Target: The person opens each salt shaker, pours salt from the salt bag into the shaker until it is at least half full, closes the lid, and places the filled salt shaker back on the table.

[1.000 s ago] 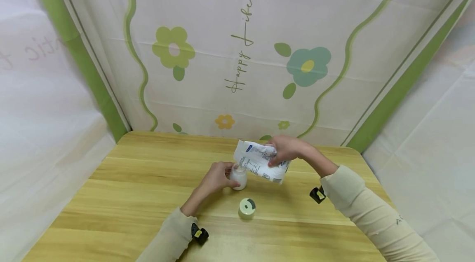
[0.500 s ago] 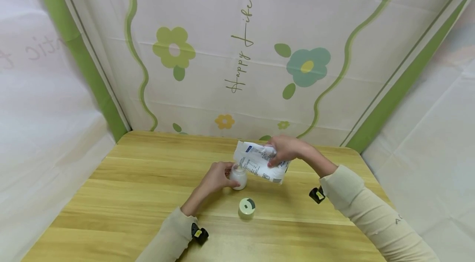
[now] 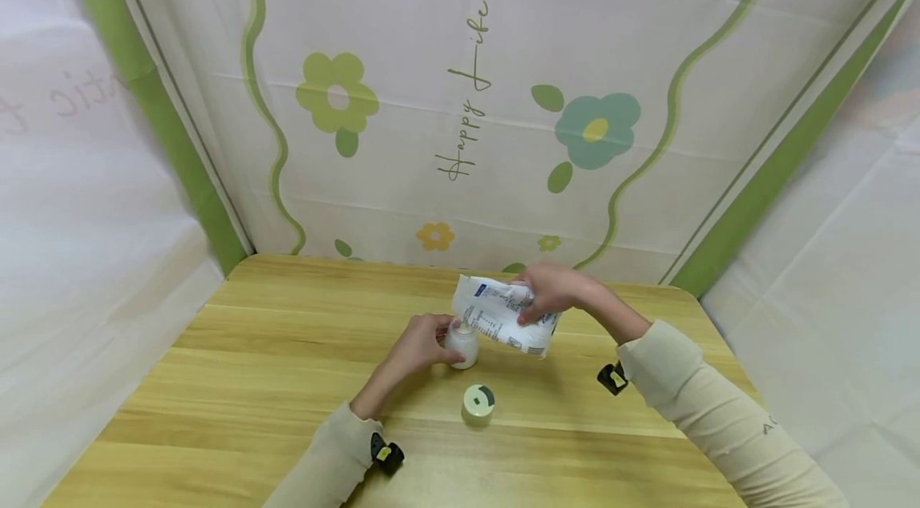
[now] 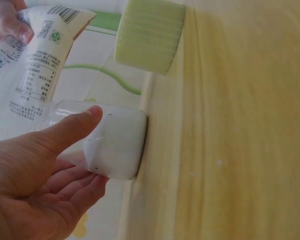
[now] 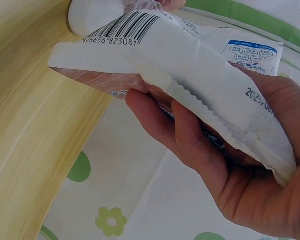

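**White printed packet [image 3: 496, 312] tipped over a small see-through jar [image 3: 462, 350]**

So the jar is standing upright on a wood-grain table [image 3: 216, 380], whitish in the lower part and clear up around the neck. The left hand [image 3: 420, 344] has it lightly held, thumb on one side and fingertips on the other, so the hand is only partway closed.

The right hand [image 3: 553, 290] has a proper grip on the packet: thumb over the printed face, fingers curled in underneath. The packet is tilted, its narrow end down at the jar's mouth. Can't tell if it's actually touching the rim, or whether anything's coming out. There's a barcode [image 5: 127, 29] along the lower edge, easiest to spot from the right wrist.

A pale green lid [image 3: 477, 404] with ribbed sides sits by itself on the table, near the jar on the person's side.

Behind it all hangs a white curtain [image 3: 402, 172] with green and blue flowers and "Happy Life" running up it. Sleeves [image 3: 726, 412] are cream.
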Demonstrator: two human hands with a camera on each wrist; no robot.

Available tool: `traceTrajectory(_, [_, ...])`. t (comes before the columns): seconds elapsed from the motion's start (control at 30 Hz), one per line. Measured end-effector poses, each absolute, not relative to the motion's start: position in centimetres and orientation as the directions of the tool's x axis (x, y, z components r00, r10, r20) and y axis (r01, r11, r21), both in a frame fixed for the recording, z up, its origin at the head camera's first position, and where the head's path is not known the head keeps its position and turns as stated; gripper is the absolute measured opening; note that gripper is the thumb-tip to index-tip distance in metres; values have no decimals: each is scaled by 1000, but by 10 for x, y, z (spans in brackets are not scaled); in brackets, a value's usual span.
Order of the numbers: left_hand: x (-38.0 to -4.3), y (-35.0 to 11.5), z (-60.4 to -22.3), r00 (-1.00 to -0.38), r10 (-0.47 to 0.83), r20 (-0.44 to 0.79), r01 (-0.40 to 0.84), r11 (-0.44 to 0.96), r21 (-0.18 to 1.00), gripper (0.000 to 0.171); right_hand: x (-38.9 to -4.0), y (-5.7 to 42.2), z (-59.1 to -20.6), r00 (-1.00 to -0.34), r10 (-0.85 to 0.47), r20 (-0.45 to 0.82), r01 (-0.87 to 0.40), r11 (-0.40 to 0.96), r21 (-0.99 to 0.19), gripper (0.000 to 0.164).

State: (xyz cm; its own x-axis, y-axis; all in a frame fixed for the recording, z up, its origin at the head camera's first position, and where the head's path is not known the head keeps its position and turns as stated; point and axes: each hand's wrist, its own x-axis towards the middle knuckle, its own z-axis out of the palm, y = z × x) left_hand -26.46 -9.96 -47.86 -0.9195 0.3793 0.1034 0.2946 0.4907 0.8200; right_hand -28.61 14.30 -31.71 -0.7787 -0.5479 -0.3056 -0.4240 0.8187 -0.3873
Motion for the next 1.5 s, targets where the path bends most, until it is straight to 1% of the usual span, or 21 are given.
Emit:
traceTrajectory(0.5, [-264,-101,-479,-916,383,117,315,508,802,57,-285,140,-316,-773,-549,-317,-420,819,-392,35])
traceTrajectory(0.7, [-264,-100,-480,-917,382,115,312,509,802,53,-285,140,-316,-776,-543,-321,-414,822,-390,34])
traceTrajectory(0.93, [-265,-100,-480,-917,381,118,315,512,799,57,-286,141,-317,-770,-548,-328,-411,818,-401,31])
traceTrajectory(1.5, [-265,-100,-479,-918,382,109,302,495,815,59,-287,144,-317,-763,-560,-323,-417,808,-415,30])
